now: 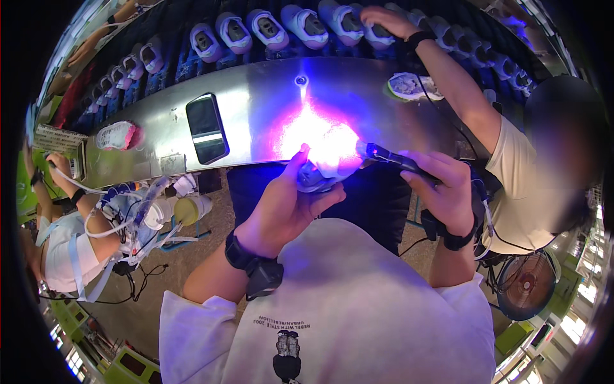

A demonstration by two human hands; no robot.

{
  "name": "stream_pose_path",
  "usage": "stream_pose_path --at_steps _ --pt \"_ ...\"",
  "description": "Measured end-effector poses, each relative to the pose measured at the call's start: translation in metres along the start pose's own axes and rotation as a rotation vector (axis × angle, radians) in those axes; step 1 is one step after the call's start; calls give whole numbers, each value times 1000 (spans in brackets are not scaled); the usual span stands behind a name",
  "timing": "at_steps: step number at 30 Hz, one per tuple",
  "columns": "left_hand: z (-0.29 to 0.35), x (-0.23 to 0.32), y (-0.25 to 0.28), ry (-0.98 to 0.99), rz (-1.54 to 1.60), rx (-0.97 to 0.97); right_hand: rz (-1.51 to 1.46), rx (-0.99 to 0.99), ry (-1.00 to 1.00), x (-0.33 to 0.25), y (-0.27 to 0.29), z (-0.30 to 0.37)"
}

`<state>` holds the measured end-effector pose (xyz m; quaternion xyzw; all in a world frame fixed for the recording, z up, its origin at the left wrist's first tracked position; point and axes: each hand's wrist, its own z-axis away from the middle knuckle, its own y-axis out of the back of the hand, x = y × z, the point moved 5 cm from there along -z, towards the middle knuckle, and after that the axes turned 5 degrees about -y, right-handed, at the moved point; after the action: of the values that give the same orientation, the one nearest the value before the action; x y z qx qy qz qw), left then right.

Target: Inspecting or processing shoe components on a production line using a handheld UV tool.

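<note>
A shiny silver metal table (249, 109) holds a flat black phone (207, 129), a white sole with a pink edge (116, 136) and a white sole with a green edge (409, 87). Past it, white shoes (269, 31) sit in a row on a dark belt (174, 48). Another person's hand (390, 23) is over one shoe. A big bright glare (313, 137) gets in the way of seeing. Dark letters are on the white cloth shirt (358, 301) and a cardboard box (61, 138).

The left hand (284, 205) pinches a grey, rounded shoe-like thing (313, 181) at the table's near edge. I can't tell its long way or where its toe points. The right hand (444, 185) pinches a thin black stick lamp (390, 156), its tip pointing left at the glare.
</note>
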<state>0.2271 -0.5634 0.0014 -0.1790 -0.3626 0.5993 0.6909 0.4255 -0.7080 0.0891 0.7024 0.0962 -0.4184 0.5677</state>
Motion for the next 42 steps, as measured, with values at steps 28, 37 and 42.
stream_pose_path --at_steps 28,37,42 --pt "23 44 -16 -573 -815 -302 -353 143 -57 -32 7 -20" --pt "12 37 -43 -526 -863 -302 -341 152 7 -5 13 -1" --pt "-6 36 -25 -546 -895 -228 -373 136 -49 12 -13 7"
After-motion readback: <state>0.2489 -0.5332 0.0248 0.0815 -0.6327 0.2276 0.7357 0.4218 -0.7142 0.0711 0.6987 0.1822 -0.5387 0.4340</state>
